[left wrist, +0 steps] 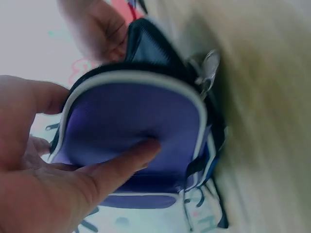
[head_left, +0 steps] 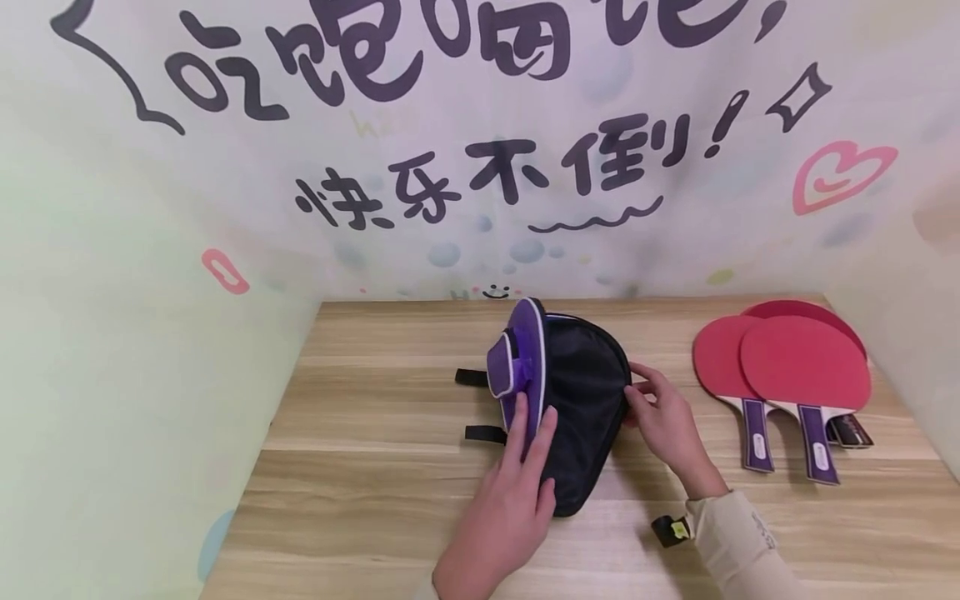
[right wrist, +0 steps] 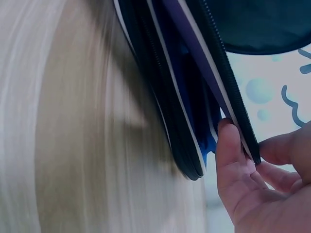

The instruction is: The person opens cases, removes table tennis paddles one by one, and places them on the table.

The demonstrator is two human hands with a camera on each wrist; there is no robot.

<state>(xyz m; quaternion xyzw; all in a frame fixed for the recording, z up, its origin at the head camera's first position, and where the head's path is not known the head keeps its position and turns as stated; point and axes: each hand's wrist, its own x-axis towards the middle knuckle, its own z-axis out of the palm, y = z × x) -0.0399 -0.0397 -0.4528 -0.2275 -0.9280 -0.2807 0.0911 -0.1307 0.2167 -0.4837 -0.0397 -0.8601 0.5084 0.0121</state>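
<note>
A purple and black table tennis racket case (head_left: 588, 408), edged in white piping, stands unzipped on the wooden table, its two sides spread apart. My left hand (head_left: 498, 508) holds the purple side at its rim, one finger stretched along the outer face (left wrist: 131, 111). At the right, my right hand (head_left: 667, 425) pinches the zippered edge of the black side between thumb and fingers. In the right wrist view, the case's blue lining (right wrist: 197, 92) shows through the opening. A metal zipper pull (left wrist: 210, 65) hangs at the rim in the left wrist view.
Red table tennis rackets (head_left: 806, 362) lie overlapped at the right, purple handles toward me. Two black straps (head_left: 486, 433) stick out left of the case. A small black object with a yellow-green mark (head_left: 670, 531) is beside the right cuff. A printed wall cloth (head_left: 420, 258) hangs behind the table.
</note>
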